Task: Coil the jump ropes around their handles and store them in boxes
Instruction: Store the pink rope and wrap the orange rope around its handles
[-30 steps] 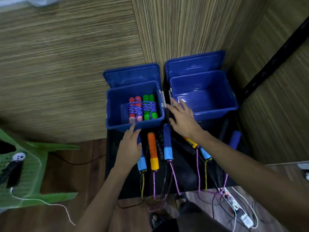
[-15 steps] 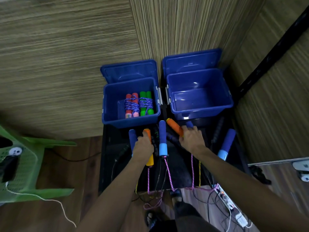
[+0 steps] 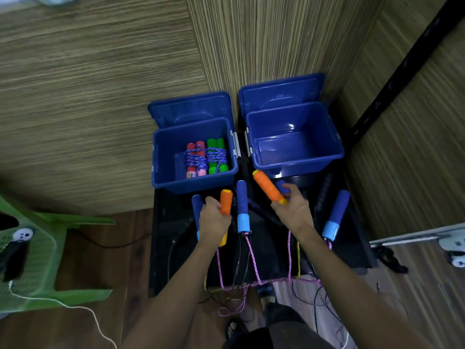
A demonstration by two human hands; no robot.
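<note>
My left hand (image 3: 213, 219) grips an orange jump-rope handle (image 3: 225, 201) on the black table (image 3: 171, 260), beside a blue handle (image 3: 197, 204). My right hand (image 3: 293, 212) grips the other orange handle (image 3: 267, 187), lifted and tilted toward the boxes, with a blue handle tip (image 3: 281, 185) behind its fingers. A pink rope (image 3: 289, 253) hangs from the right hand. Two more blue handles (image 3: 242, 205) (image 3: 336, 216) lie on the table. The left blue box (image 3: 193, 182) holds a coiled red-handled rope (image 3: 195, 159) and a coiled green-handled rope (image 3: 216, 156). The right blue box (image 3: 297, 165) holds nothing.
Both box lids (image 3: 191, 109) lean against the wooden wall behind. A green plastic chair (image 3: 32, 250) stands at the left. Ropes and cables (image 3: 234, 295) hang off the table's near edge. A black post (image 3: 392, 74) runs along the right wall.
Both hands have left the box edge and taken hold of the orange handles. The right hand has raised its handle off the table.
</note>
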